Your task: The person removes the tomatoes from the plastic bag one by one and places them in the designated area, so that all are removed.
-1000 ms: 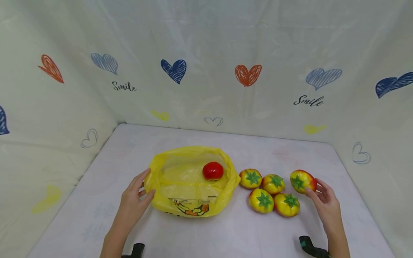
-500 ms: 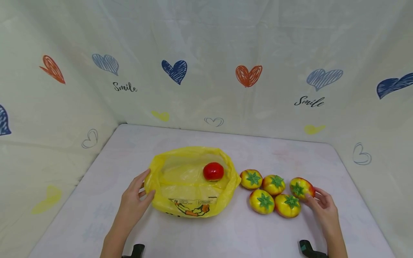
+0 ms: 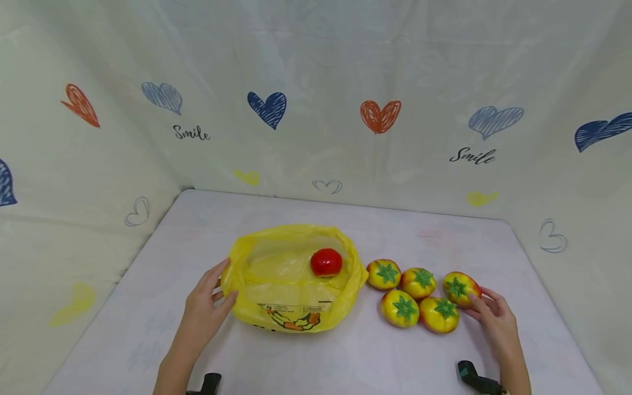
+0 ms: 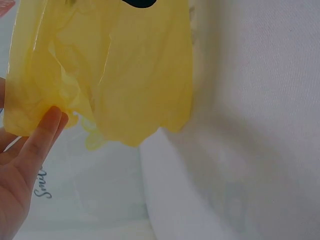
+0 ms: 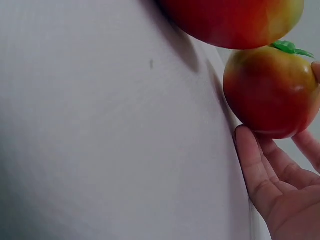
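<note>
A yellow plastic bag point(image 3: 291, 288) stands on the table with its mouth spread wide. At its left side my left hand point(image 3: 209, 302) holds the edge between thumb and fingers; the left wrist view shows the fingers point(image 4: 47, 135) against the thin plastic. One red tomato point(image 3: 326, 262) lies inside the bag, toward the right. My right hand point(image 3: 496, 318) grips a red and yellow tomato point(image 3: 459, 288) with a green star-shaped top, at the right end of a cluster. It sits close beside another such tomato point(image 3: 439, 315); the hand's far fingers are partly hidden.
More tomatoes of the same look, including one tomato point(image 3: 400, 308) in front and one tomato point(image 3: 384, 274) against the bag's right corner, fill the middle right. A white table point(image 3: 316, 365) lies beneath, and a hanging cloth point(image 3: 316, 66) printed with hearts rises behind.
My right hand has brought its tomato down and nearer to me, beside the cluster, then stayed there over the last half second. The left hand and the bag have kept their places.
</note>
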The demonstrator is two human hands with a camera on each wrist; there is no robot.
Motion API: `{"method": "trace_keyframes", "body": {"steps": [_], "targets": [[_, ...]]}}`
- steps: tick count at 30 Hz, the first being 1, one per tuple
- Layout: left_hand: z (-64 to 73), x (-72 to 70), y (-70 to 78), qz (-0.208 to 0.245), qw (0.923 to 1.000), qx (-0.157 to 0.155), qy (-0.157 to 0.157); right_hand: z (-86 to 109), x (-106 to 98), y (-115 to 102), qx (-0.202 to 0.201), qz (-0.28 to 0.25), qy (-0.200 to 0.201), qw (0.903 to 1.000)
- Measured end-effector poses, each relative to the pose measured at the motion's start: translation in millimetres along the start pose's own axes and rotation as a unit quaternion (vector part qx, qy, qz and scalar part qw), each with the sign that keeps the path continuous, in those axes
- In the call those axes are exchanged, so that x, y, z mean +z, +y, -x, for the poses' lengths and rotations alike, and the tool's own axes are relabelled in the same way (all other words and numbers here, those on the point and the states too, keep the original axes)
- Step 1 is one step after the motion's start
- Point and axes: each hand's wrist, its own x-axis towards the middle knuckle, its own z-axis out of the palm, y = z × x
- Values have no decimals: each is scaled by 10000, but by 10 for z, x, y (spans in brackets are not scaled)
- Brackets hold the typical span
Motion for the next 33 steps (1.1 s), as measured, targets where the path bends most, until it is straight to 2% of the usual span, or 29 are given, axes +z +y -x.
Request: {"method": "trace_keyframes", "body": {"steps": [5, 13, 20, 23, 33], "targets": [[0, -3, 2, 9, 10000, -10, -19, -14, -48, -36, 111, -31, -319, 9994], [7, -12, -6, 37, 10000, 20, -4, -17, -73, -66, 166, 58, -475, 9987], [2, -27, -18, 117, 9999, -51, -102, -10, -77, -94, 137, 846, -783, 9932], [0, -37, -23, 118, 9998, -46, -124, -10, -81, -95, 95, 1025, -925, 9904], [-28, -22, 4, 102, 9999, -21, -136, 12, -82, -58, -168, 774, -898, 9928]]}}
